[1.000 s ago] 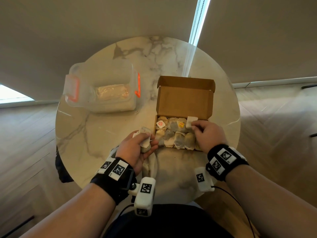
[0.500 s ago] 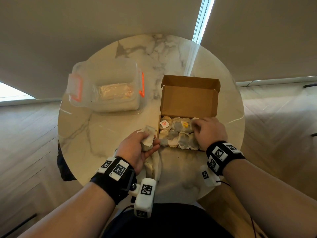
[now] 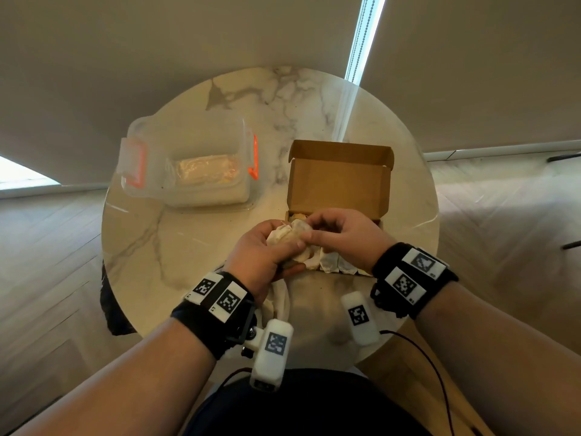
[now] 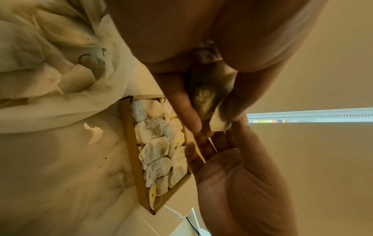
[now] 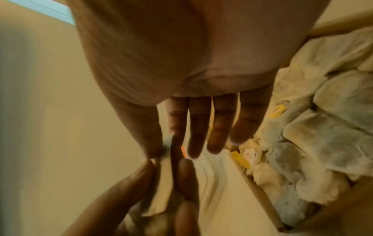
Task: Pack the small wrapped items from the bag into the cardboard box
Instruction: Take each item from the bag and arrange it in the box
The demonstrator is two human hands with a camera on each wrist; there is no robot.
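**Both hands on one packet**

L hand grips a packet, R hand pinches its top, just above box w/ packets. Bag beside. Round marble tabletop, wood floor, tub. Tags unreadable.

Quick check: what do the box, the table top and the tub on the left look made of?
Box: matte brown cardboard, with folded flaps. Table top: glossy marble or a marble-look slab, pale with grey veins. Tub: clear, slightly cloudy plastic with orange clips; its contents show through.
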